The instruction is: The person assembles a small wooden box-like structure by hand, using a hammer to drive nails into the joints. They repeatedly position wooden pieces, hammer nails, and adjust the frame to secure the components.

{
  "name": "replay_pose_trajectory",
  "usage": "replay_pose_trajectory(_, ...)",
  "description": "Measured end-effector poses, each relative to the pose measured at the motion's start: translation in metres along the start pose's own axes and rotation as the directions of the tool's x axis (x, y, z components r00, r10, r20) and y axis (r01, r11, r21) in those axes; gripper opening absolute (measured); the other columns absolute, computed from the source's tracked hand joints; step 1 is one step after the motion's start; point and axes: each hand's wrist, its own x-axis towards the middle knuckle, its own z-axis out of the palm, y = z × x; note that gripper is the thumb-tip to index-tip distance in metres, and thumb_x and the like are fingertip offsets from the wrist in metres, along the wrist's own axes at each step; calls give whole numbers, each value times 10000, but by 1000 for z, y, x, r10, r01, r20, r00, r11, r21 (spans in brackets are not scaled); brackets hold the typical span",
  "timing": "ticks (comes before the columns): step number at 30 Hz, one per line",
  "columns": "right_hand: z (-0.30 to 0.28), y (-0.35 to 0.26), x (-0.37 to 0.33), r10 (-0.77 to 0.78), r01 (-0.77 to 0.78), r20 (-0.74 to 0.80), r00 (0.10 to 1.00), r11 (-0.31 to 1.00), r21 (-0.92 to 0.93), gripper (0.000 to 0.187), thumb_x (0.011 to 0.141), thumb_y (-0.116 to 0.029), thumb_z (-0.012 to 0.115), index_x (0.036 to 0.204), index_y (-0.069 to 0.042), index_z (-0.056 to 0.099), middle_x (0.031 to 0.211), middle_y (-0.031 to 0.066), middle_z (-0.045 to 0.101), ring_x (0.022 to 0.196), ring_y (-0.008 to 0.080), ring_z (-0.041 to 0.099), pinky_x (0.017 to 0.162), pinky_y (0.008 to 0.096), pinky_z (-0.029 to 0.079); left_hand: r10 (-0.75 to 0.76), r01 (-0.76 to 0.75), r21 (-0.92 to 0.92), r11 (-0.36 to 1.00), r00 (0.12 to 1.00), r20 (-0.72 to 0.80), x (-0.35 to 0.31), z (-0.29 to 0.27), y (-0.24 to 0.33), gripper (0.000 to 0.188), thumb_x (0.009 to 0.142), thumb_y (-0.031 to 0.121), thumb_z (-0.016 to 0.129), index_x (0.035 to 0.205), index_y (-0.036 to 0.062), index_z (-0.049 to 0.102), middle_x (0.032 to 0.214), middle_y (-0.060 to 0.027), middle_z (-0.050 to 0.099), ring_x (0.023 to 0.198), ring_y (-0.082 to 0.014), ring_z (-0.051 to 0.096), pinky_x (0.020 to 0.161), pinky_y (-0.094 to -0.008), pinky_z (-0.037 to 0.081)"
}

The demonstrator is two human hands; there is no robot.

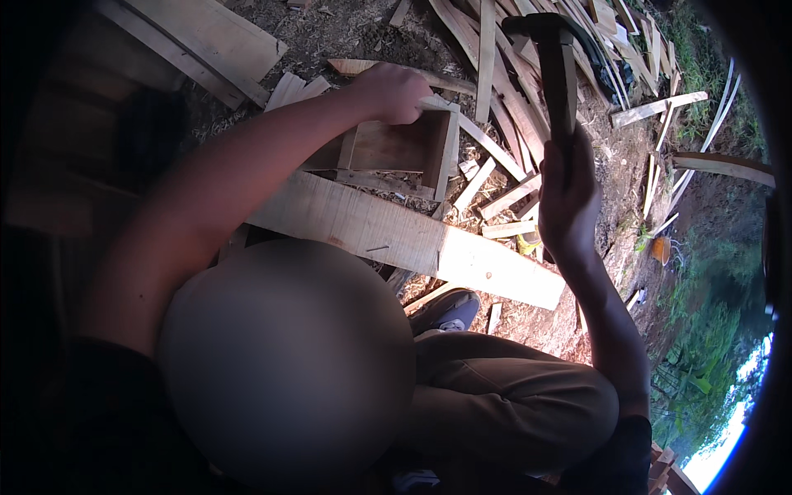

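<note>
My left hand (396, 92) is closed at the far edge of a small wooden box frame (445, 157). Its fingers curl down against the wood, and whatever they pinch is hidden. My right hand (569, 198) grips a hammer (557, 78) by its handle, with the head raised up and away from the box. In front of the frame lies a long pale plank (355, 216), bright in sunlight at its right end. A thin nail (377, 247) shows on the plank.
A pile of wood strips (503, 91) lies beyond the box, with offcuts (511, 198) and shavings around it. Wide boards (206, 37) are at the far left. My shoe (450, 309) is near the plank. A blurred grey round patch (289, 355) covers the lower middle.
</note>
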Motion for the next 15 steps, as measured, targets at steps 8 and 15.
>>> replay_pose_trajectory(8,0,-5,-1,46,-46,62,997,999,0,312,1007,-166,571,1287,-41,514,805,242,690,749,432,705,598,512,511,-27,21,-72,997,997,-76,8,0,2,276,793,230,656,1044,160,744,1006,-121,714,965,-350,687,872,-477,541)
replay_pose_trajectory(15,2,12,-3,36,-24,125,992,994,-103,284,1020,-164,552,1270,-30,528,748,244,660,659,352,709,546,426,499,20,-22,-28,999,997,-79,13,-1,10,289,787,244,662,1044,135,739,996,-126,709,938,-354,688,842,-484,551)
